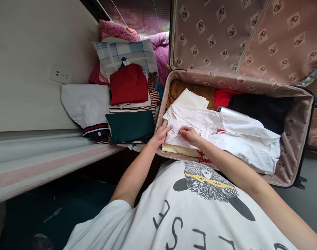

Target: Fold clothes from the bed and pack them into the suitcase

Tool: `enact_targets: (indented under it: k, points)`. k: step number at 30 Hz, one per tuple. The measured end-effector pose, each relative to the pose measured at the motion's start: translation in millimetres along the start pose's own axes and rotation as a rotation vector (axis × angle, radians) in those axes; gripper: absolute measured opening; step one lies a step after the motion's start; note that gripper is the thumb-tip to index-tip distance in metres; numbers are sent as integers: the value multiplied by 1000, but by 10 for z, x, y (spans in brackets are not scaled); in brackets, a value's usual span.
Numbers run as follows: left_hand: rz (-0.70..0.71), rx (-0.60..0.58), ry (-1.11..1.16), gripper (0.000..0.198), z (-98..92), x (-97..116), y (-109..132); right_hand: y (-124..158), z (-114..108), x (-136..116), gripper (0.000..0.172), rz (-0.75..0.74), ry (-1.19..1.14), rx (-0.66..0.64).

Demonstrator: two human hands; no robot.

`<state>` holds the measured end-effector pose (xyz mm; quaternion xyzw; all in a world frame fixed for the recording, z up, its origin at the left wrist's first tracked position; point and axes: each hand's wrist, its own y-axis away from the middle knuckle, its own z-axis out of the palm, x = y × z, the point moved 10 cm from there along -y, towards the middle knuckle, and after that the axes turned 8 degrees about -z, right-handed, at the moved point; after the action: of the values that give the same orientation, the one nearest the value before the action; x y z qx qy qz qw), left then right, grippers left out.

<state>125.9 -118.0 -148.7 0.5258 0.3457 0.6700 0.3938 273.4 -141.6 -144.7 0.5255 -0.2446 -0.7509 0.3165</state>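
A white T-shirt (241, 139) with red print lies spread lengthwise inside an open suitcase (304, 132) lined in pink patterned cloth. At its collar end, a small white label (175, 129) with fine print stretches between my two hands. My left hand (162, 134), by the suitcase's near left corner, pinches one edge of the label. The fingers of my right hand (190, 135) are closed on its other edge, just above the shirt. Beneath the shirt, cream cloth (180, 149) and a red cord (203, 158) show along the near side.
Farther back in the suitcase are a folded white cloth (191, 99), brown cloth (197, 89), red cloth (223, 97), black cloth (262, 107) and a silvery cylinder (232, 112). Left stand piles with a green folded garment (131, 125), a red one (128, 84) and a plaid pillow (129, 53).
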Motion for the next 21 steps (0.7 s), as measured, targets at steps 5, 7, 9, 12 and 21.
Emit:
enact_targets:
  k: [5, 7, 9, 12, 21]
  points:
    - [10, 15, 32, 21, -30, -2, -29, 4, 5, -54, 26, -27, -33, -3]
    - [14, 25, 43, 20, -46, -5, -40, 5, 14, -80, 29, -44, -48, -7]
    - [19, 32, 56, 19, -57, -10, -47, 4, 26, -96, 31, -56, -63, -14]
    - [30, 22, 85, 19, -56, -6, -45, -8, 19, -98, 29, -65, -69, -4]
    - [47, -39, 127, 30, 17, 34, 5, -44, -30, -87, 21, -82, -39, 29]
